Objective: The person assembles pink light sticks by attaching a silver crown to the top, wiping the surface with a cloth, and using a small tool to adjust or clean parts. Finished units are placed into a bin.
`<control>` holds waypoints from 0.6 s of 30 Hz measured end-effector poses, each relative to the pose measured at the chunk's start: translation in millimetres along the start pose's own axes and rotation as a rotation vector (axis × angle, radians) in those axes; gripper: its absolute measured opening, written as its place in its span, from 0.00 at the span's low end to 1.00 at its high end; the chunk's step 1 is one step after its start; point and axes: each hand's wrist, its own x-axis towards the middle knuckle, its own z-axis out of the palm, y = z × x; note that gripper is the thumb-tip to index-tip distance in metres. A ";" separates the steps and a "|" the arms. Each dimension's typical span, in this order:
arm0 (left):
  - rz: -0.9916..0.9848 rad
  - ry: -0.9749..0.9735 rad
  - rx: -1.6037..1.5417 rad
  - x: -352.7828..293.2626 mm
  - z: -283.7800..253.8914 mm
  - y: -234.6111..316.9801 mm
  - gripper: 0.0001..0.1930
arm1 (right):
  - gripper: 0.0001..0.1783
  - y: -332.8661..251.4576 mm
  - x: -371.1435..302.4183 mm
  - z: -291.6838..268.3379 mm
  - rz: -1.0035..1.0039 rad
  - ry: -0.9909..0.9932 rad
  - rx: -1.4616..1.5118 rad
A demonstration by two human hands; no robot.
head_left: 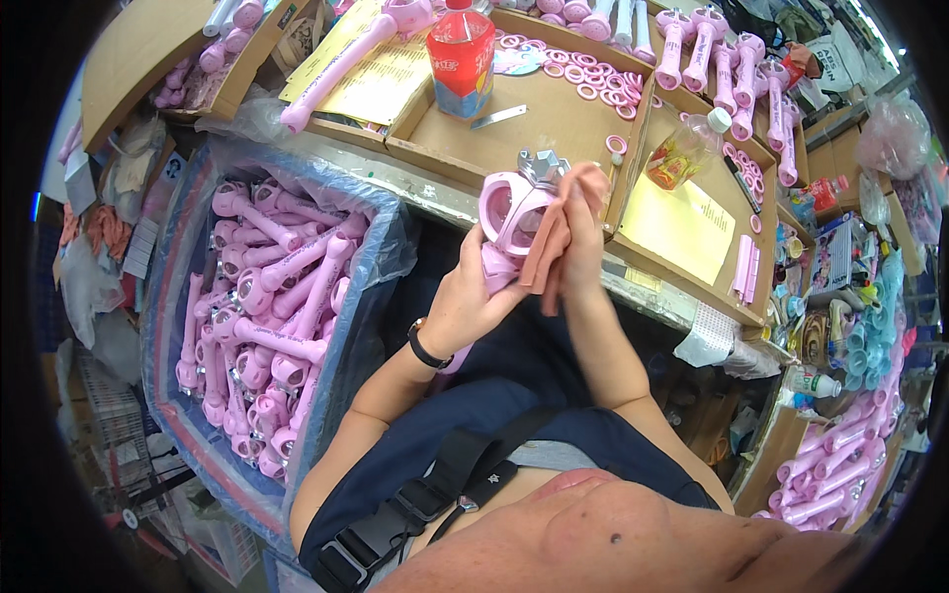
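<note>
My left hand (473,287) is closed round the neck of a pink plastic toy wand (500,219), just below its round, open-framed head. A silver crown-shaped piece (544,166) tops that head, and the wand's handle runs down toward my lap, partly hidden by my left wrist. In my right hand (587,242) is an orange-brown cloth (554,247), pressed against the right side of the wand's head. The cloth hides that side, along with some of my right fingers.
To the left stands a blue-rimmed bin (388,222) heaped with pink wands (287,252). Ahead, a cardboard tray (420,133) holds pink rings (603,79), a red-labelled bottle (461,64) and a metal strip (499,117). Farther right are a clear bottle (684,153), yellow paper (682,237) and more wands (830,460).
</note>
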 end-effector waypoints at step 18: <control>-0.308 -0.604 -0.999 -2.0 -16.0 5.0 0.34 | 0.29 -7.8 8.0 -22.8 0.165 -0.360 0.407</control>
